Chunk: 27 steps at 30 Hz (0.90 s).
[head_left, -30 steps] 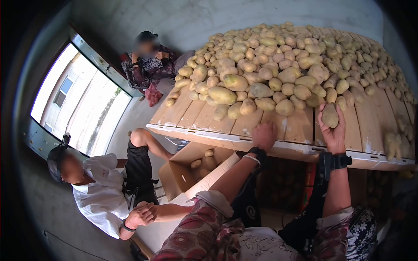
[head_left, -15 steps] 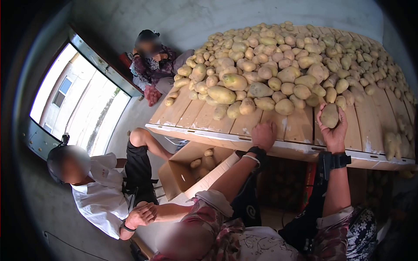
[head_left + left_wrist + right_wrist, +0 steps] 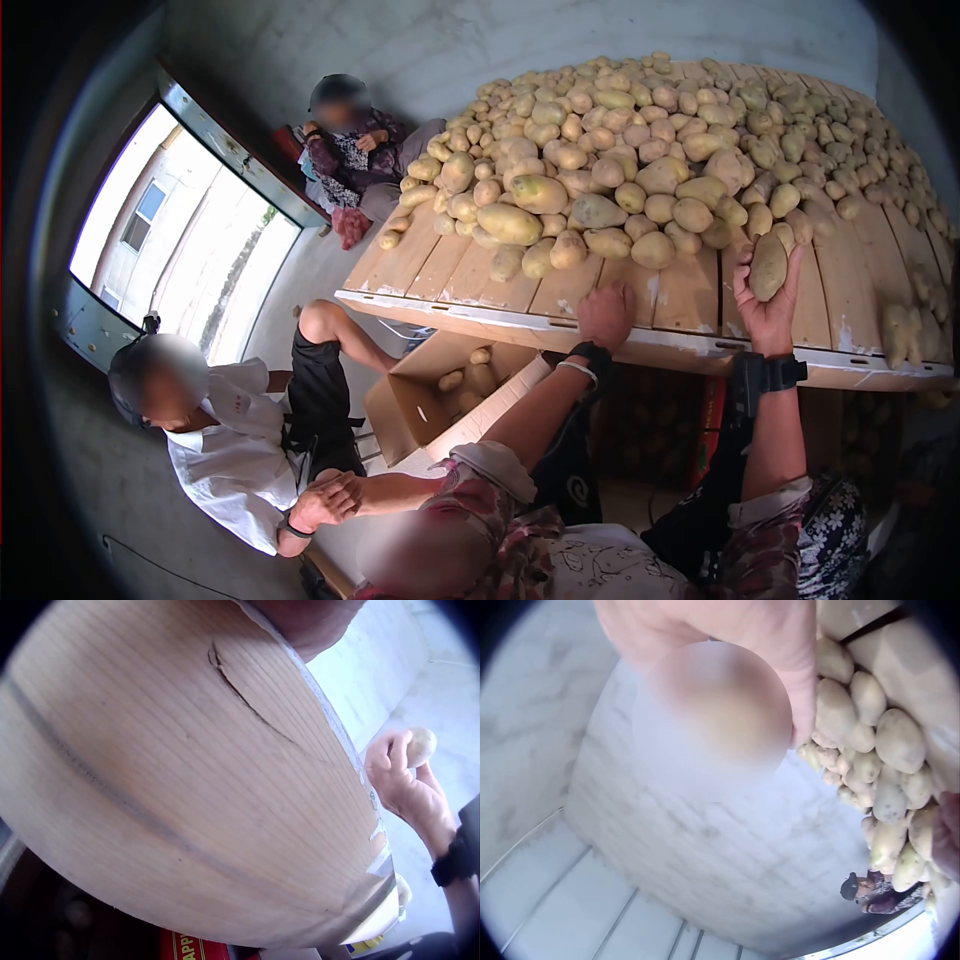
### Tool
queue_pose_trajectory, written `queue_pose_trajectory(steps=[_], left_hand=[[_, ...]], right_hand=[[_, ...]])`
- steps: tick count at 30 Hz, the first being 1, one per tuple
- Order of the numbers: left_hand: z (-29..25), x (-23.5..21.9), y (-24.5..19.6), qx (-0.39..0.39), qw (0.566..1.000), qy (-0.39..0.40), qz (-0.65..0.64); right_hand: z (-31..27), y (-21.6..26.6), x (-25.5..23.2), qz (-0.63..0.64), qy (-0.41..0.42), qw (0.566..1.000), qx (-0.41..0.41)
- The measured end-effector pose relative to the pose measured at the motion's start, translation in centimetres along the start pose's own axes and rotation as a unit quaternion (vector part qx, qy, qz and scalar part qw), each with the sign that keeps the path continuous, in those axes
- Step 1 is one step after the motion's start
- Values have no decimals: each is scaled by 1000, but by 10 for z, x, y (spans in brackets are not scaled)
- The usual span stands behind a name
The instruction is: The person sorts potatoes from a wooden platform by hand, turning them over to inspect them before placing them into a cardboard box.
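Note:
My right hand holds a single oval potato up over the front edge of the wooden table, with thumb and fingers on either side of it. In the left wrist view that potato pokes out past the curled fingers. A blurred patch covers it in the right wrist view, under the right hand. On the boards near the front edge rests my left hand, back upward, its fingers mostly hidden. Behind both hands spreads a big heap of potatoes.
Below the table edge at left stands an open cardboard box with several potatoes inside. A person in a white shirt sits beside it. Another person sits at the back left, by a red bag. A few potatoes lie at the right edge.
My right hand has turned the potato, so its narrower side now faces up. My left hand has stayed in place. The person at the back has lowered one hand a little.

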<state>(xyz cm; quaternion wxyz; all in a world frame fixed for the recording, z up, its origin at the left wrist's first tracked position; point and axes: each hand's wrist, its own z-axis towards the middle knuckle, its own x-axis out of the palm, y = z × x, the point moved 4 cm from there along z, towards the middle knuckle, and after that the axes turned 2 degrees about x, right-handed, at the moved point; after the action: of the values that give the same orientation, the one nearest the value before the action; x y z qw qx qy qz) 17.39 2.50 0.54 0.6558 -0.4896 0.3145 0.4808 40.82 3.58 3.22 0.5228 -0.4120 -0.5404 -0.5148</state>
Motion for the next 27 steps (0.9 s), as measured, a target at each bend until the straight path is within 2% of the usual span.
queue_pose_trajectory(steps=[1,2,4,5,8,11,13,16,20,23,25,26,27], left_hand=[[0,0,0,-1,1000,6,2],[0,1,-1,-1,1000,12,4],[-1,3,0,-3,1000,13,0],[0,3,1,-6,1000,12,-5],[1,2,0,-6,1000,18,5],[0,5,2,2,1000,10,0],[-1,3,-1,0,1000,9,0],[0,0,0,-1,1000,5,4],[0,3,1,-1,1000,14,5],[0,3,1,8,1000,0,3],[0,4,0,7,1000,-1,6],[0,4,1,6,1000,-4,10],[1,4,2,5,1000,-4,10]], right_hand=[[-2,-2,3,70,6,997,39],[-3,-1,6,70,5,997,39],[-4,-4,7,39,-64,996,49],[-2,-4,4,40,-62,996,48],[3,1,-19,3,-46,998,41],[6,2,-27,20,-78,997,17],[2,4,-17,-22,-102,994,-21],[-3,3,-11,-48,-71,996,14],[5,3,-25,-90,-82,992,8],[8,6,-26,-119,-81,989,-41],[6,4,-19,9,59,997,55],[6,4,-20,9,59,997,55],[1,0,-6,22,104,992,69]])
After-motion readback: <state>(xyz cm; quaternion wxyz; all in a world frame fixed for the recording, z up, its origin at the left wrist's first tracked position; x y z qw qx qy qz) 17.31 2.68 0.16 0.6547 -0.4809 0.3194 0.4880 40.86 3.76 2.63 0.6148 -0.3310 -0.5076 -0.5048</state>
